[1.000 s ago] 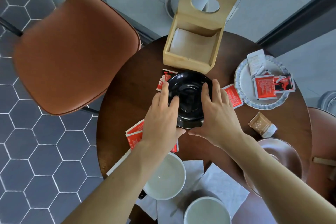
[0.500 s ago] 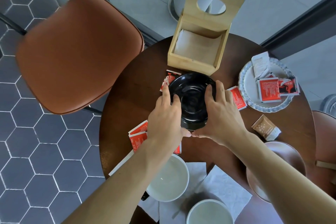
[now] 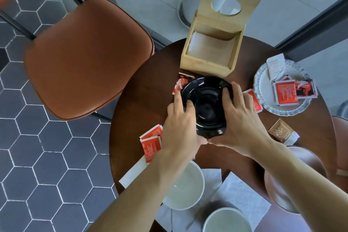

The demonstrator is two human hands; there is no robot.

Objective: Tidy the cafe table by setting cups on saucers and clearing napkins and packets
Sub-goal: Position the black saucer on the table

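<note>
Round dark wooden table (image 3: 143,100), its left rim curving close to a brown leather chair (image 3: 88,56) over grey hexagon floor tiles (image 3: 37,156). Bare wood only in the left-hand stretch between that rim and the black saucer (image 3: 206,103); crowded everywhere else. At the far edge, an open bamboo napkin box (image 3: 207,58), its front wall just beyond the saucer's far rim. Tucked under the saucer's far-left rim, a red packet (image 3: 181,83); just right of the saucer, partly behind the right hand, another red packet (image 3: 254,100). Further right, near the table's edge, a scalloped white plate (image 3: 263,88) loaded with red and white packets. Near left, two more red packets (image 3: 151,141) beside the left wrist, and a brown packet (image 3: 282,132) to the right, next to a copper-toned dish (image 3: 278,184). Along the near edge, two white cups (image 3: 186,188) on crumpled white napkins (image 3: 243,198). Black saucer at the table's middle, held from both sides: left hand (image 3: 180,128) curled along the left rim, index finger stretched forward beside it, thumb at the near edge; right hand (image 3: 243,118) with fingers slightly spread and bent over the right rim, thumb meeting the left thumb at the near rim. Both forearms reaching in from the near edge, crossing above the cups and napkins. Whether lifted or resting on the wood, cannot tell.
</note>
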